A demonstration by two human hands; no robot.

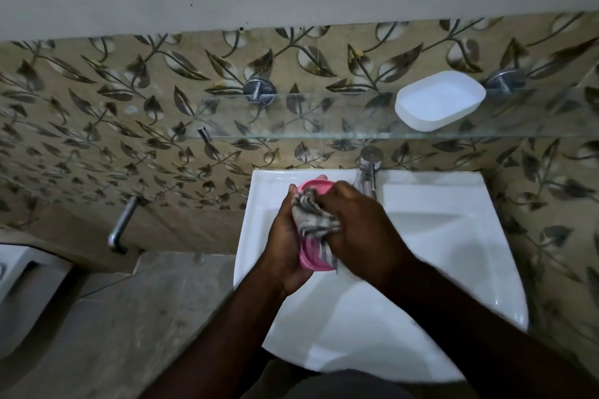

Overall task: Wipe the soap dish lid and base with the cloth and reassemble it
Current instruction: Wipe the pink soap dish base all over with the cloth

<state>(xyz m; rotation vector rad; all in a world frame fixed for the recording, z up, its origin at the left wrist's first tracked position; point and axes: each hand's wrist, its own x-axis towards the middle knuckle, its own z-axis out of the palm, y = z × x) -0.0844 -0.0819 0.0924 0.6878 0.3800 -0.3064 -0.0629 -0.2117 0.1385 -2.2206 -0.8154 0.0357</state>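
Note:
My left hand (285, 236) grips the pink soap dish lid (312, 186) over the white sink, its fingers curled round the far edge. A striped grey-and-white cloth (312, 214) lies bunched on the lid, and my right hand (359, 223) holds that cloth against it. Much of the lid is hidden under the cloth and hands. The white soap dish base (439, 100) lies open side up on the glass shelf, apart from both hands.
A white sink (453, 253) sits below my hands, with a chrome tap (369, 168) at its back edge just right of the lid. The glass shelf (291, 113) runs along the leaf-patterned tiled wall. A chrome bar (121, 223) sticks out at left.

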